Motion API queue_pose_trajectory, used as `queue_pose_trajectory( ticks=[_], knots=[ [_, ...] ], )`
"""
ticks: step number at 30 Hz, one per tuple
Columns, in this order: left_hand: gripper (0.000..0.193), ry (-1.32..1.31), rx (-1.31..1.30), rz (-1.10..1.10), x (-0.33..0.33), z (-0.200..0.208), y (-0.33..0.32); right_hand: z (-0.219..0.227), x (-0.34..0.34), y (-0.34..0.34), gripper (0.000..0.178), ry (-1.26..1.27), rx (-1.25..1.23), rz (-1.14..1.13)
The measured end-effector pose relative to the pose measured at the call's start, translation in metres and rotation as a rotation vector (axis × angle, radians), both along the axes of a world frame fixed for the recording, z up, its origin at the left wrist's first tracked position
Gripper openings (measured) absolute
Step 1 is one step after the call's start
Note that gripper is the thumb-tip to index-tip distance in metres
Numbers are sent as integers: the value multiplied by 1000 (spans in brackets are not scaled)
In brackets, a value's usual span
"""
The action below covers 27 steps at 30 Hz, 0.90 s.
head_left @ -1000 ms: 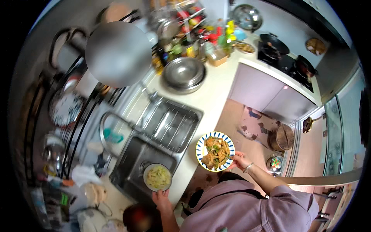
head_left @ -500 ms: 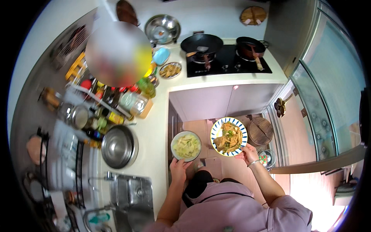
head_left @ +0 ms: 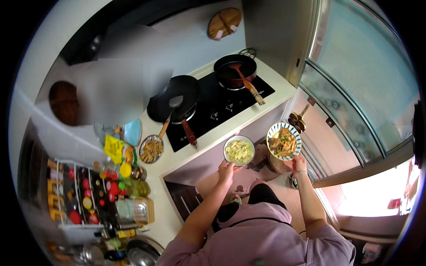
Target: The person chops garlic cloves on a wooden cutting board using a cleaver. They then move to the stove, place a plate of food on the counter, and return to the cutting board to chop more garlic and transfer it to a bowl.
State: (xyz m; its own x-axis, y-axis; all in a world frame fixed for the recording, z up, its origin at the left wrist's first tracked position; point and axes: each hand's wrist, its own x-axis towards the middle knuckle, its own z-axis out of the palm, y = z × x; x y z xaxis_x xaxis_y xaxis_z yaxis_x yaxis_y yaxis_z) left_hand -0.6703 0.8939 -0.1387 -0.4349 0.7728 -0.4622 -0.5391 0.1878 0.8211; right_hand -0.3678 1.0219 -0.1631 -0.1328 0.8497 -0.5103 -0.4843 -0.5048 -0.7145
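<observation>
Bowl [head_left: 238, 150] and plate [head_left: 284, 141] now nearer hob [head_left: 217, 108].

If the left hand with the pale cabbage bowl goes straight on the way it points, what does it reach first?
Probably the counter edge at the black cooktop. The left hand points up-frame, holding the bowl just short of it. Depth is unclear, so it may pass above.

Glossy black glass hob [head_left: 222, 108]
</observation>
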Motion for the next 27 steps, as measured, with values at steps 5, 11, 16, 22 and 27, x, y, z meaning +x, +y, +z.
queue_pose_trajectory(
  ticks=[5,11,16,22,27],
  knots=[
    [30,-112,53,-57,21,-35,97,-27,-6,116,26,6,-8,-52],
    [30,-189,24,-109,36,-72,185,-51,-50,268,25,-62,-100,-96],
    [32,-174,-3,-66,40,-88,247,-96,-77,375,21,-16,-130,-61],
    [16,-155,127,130,24,-109,289,-123,-94,443,21,-46,-80,63],
    [18,-52,40,289,-7,-151,293,-129,-104,461,18,6,-64,120]
  ],
)
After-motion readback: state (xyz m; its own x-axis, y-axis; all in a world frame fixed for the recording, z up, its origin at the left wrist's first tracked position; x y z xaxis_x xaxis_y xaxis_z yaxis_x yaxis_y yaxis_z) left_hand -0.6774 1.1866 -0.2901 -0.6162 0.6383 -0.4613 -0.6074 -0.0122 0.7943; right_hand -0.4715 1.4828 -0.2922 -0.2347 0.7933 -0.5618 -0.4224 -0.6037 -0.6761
